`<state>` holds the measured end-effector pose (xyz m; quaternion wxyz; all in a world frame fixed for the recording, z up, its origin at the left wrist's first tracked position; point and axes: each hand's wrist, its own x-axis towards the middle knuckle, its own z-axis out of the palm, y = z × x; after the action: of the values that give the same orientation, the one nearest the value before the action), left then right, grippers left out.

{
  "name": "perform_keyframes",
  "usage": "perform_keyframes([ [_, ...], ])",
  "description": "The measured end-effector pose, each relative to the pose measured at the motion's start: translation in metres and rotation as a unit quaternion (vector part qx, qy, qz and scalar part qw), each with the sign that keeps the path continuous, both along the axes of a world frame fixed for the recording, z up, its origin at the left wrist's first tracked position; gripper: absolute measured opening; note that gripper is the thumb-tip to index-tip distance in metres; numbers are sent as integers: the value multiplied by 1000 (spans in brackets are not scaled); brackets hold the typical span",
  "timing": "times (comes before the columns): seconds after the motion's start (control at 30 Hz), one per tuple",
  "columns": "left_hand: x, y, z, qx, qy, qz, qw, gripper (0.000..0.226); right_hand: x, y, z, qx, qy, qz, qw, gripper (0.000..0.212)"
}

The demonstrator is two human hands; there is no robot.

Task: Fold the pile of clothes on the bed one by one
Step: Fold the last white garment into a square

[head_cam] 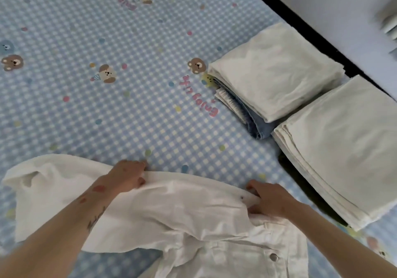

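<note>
— Two hands on one garment: what does it look like?

— It is a white denim-like jacket with metal snap buttons [171, 217], rumpled and spread across the near edge of the bed with the blue-and-white checked sheet printed with bears [107, 110]. One silver snap shows at the lower right, near a stitched seam. A sleeve or panel trails off to the left, its end curling open.

— And the hands?

— The left hand [129, 175] lies on the far edge of the cloth, fingers curled over the fold and pinching it. The right hand [265, 198] grips the same edge further right, fingers closed round a bunched strip of fabric. Between them the edge is drawn into a long, raised ridge.

— Anything folded?

— Off to the right, well apart from the jacket, sit two stacks. The farther stack of folded white cloth over blue denim and a striped piece [275, 73] lies close to the bed's dark border. The nearer folded stack of pale white garments [335, 144] sits just beside it, edges neatly layered.
</note>
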<state>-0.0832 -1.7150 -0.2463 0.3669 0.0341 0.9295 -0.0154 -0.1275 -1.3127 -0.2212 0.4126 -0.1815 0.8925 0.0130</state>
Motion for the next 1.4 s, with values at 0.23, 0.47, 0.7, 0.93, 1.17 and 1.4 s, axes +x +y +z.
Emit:
perform_keyframes([
  [0.23,-77,12,23,10,188,94,978,19,-33,16,1,5,275,-41,961,24],
  [0.47,-55,102,-5,11,397,92,913,45,-11,-23,-18,-58,396,-95,912,40],
  [0.7,54,140,-64,106,244,-63,962,62,58,12,-60,-59,274,42,959,59],
  [0.93,128,78,-10,-9,298,157,942,58,116,11,-25,-143,327,-65,932,58],
  [1.17,363,128,12,145,141,-105,974,103,292,13,-27,-247,287,315,870,41],
  [1.4,397,104,17,128,123,71,982,83,287,20,-20,-279,243,278,886,54],
])
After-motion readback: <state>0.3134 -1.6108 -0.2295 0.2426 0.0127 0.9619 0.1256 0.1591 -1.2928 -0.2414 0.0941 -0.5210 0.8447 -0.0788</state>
